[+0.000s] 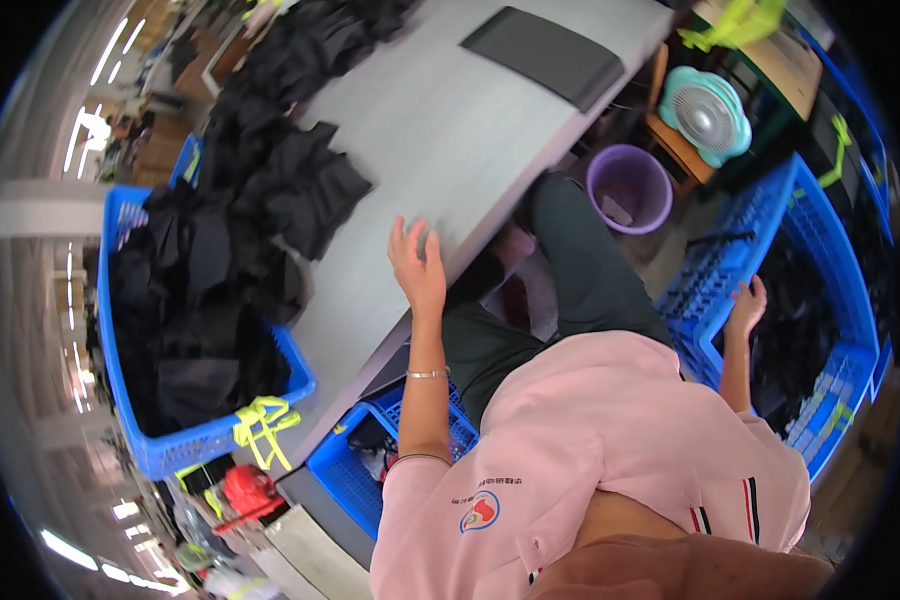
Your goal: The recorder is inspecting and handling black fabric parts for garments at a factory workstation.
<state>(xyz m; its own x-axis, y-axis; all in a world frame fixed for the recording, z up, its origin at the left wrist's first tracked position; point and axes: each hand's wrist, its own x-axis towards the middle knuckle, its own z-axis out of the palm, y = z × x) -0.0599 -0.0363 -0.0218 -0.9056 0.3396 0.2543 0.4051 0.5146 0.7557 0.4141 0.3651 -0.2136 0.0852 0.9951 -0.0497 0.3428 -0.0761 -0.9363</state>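
My left hand [417,265] hovers by the near edge of the grey table [390,140], open, its fingers spread with nothing between them. To its left, black fabric pieces [320,190] spill over the tabletop from a heap. More black cloth fills a blue plastic crate [210,435] at the table's left side. My right hand [747,305] is beside the wall of another blue crate [718,290], which has dark pieces [795,310] inside. Its fingers are bent and a little apart, with no held thing visible. I cannot tell whether it touches the rim.
A dark flat board [545,57] lies at the table's far end. Beyond my knees stand a purple bin [630,190] and a teal fan [706,115] on a wooden stool. A third blue crate [345,470] sits low by my left elbow. Yellow-green ties [267,430] hang from the left crate.
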